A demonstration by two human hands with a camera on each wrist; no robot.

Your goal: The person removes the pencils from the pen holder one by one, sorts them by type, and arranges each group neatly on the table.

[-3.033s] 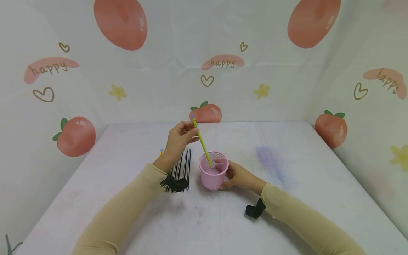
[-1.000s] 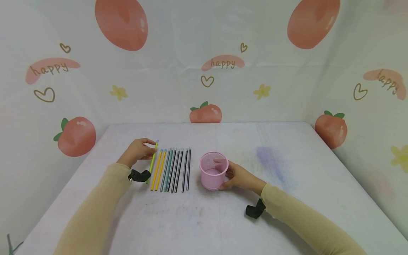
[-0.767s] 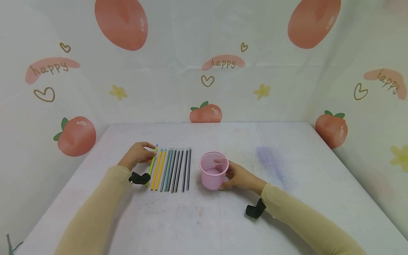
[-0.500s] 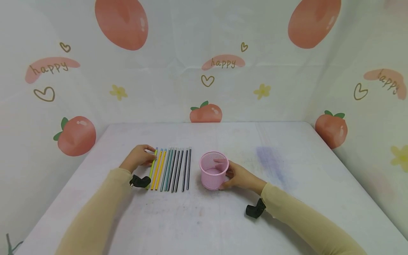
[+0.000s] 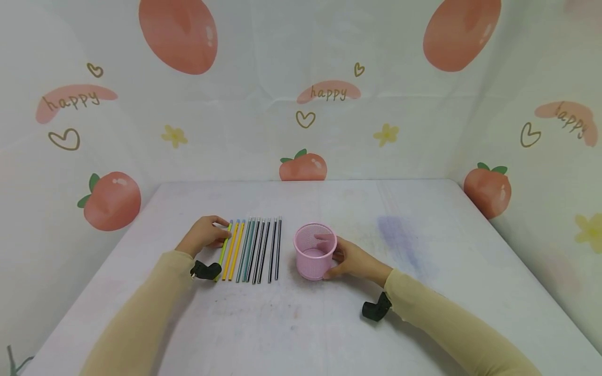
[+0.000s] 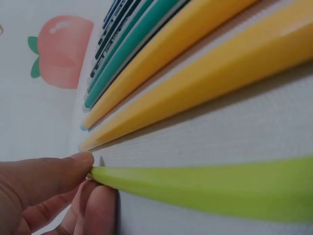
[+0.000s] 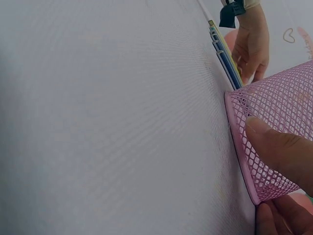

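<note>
My left hand (image 5: pixel 202 234) pinches a lime-green pencil (image 5: pixel 223 253) near its eraser end. The pencil lies along the left end of a row, beside two yellow pencils (image 5: pixel 229 256). In the left wrist view, the thumb and fingers (image 6: pixel 49 178) meet at the far tip of the green pencil (image 6: pixel 205 188). My right hand (image 5: pixel 355 261) grips the right side of a pink mesh pen holder (image 5: pixel 314 266), which stands upright with no pencils inside. From the right wrist, the thumb (image 7: pixel 281 147) presses on the mesh; the other fingers are partly hidden behind it.
Right of the yellow pencils, several teal and dark pencils (image 5: pixel 258 250) lie side by side, erasers toward the back. The white table (image 5: pixel 291 329) meets a fruit-printed backdrop (image 5: pixel 244 130). Black wrist cameras (image 5: pixel 207 270) sit at both cuffs.
Three seconds ago my left hand held the green pencil with its tip in the pen holder. It has since carried the pencil left and lowered it beside the yellow ones. The right hand stays put.
</note>
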